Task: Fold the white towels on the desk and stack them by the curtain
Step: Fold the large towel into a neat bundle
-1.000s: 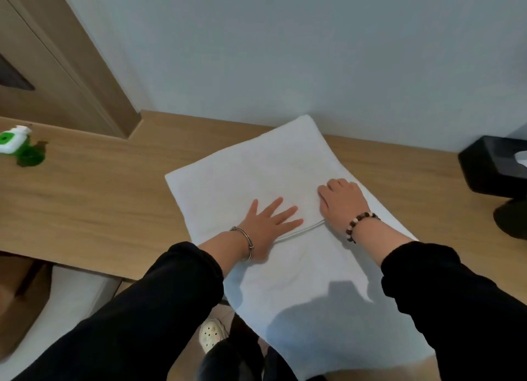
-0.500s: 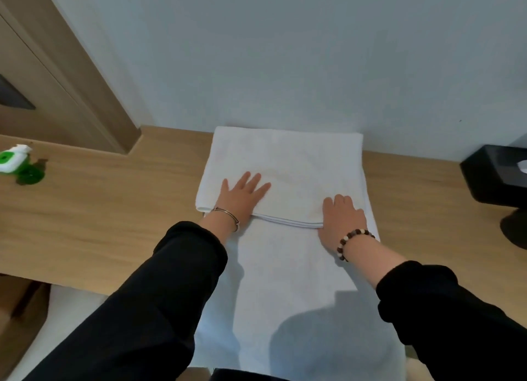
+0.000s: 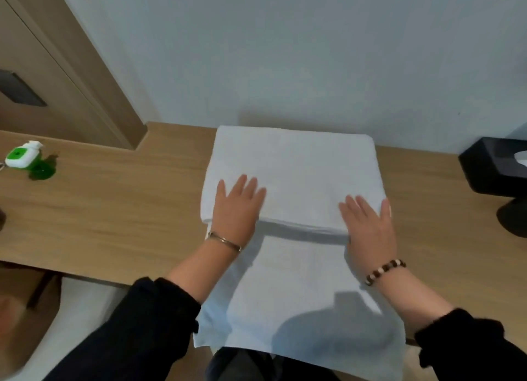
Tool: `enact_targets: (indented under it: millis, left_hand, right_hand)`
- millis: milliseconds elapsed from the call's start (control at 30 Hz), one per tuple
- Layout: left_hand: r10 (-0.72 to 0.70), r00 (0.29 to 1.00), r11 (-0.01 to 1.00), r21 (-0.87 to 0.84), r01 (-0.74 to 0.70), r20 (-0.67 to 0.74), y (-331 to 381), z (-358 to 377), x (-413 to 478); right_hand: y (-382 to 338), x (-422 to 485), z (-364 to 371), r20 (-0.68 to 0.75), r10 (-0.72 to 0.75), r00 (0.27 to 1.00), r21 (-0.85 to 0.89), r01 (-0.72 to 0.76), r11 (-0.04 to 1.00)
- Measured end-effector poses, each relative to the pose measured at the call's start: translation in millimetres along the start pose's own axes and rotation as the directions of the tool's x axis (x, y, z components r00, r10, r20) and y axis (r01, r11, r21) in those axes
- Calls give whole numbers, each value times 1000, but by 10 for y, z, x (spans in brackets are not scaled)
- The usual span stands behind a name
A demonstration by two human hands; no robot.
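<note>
Where the wooden surface [image 3: 114, 209] meets the wall [image 3: 285, 53], a white towel [image 3: 293, 164] lies with its far part folded back over itself and its near end hanging over the edge. On the fold's near edge the left hand [image 3: 236, 206] and right hand [image 3: 370, 226] press flat, fingers straight. A small green-and-white bottle [image 3: 21, 155] lies far left.

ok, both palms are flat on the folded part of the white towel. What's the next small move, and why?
Probably lift both palms and take the near end for the next fold. The left hand and right hand lie flat on the doubled far part of the white towel on the light wooden desk. That part looks smooth, while the near end overhangs the desk's front edge.
</note>
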State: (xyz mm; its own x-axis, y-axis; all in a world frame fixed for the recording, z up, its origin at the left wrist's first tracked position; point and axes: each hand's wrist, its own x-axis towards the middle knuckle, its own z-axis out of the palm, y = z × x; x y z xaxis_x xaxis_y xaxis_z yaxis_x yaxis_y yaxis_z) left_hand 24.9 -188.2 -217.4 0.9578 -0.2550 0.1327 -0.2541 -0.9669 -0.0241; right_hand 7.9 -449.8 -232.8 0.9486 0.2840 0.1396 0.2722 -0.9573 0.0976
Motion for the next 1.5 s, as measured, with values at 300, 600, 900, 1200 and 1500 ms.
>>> enact_targets:
  millis: [300,600,900,1200,1500]
  left_hand:
    - [-138,941,990,33,135,309,-246,636,-30]
    - [-133,971,989,-34,142,198,-448,877,158]
    - [-167,984,985,45,164,58,-302,518,179]
    - [6,980,962,269,48,-198,-67,196,-796]
    - [-82,990,985,-160,62,-119,15,717,-1292]
  right_hand:
    - [-100,324,448,361,125,924,2,-134,991]
    - [-333,765,548,166,149,975,-82,-137,987]
    - [-447,610,377,152,130,980,-161,-106,981]
    - [-529,-353,103,-210,59,976,-193,-101,976]
    - [-580,-811,302,94,-82,992,326,47,944]
